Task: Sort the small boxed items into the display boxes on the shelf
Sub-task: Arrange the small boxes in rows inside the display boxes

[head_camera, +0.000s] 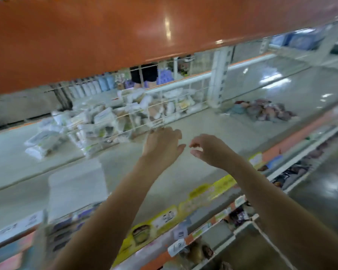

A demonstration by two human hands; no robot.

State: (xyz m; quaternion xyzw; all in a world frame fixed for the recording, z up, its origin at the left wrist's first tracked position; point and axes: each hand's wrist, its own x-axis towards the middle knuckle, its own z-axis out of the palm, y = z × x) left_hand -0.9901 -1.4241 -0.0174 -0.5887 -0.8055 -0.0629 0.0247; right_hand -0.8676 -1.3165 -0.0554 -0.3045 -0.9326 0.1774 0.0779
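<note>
Both my arms reach deep into a pale shelf (183,172). My left hand (161,145) is spread with straight fingers near the lower edge of a white wire divider (144,115), holding nothing. My right hand (207,149) hovers just to its right, fingers loosely bent, thumb and fingertips close together; the frame is blurred and I see nothing in it. A pile of white packets (90,123) lies behind the wire divider to the left. No small boxed item or display box is plainly visible near my hands.
An orange shelf edge (125,32) hangs overhead. A heap of dark packets (265,112) lies at the back right. Yellow price labels (203,193) line the shelf front, with more goods on lower shelves (238,215). A white upright post (219,78) stands behind.
</note>
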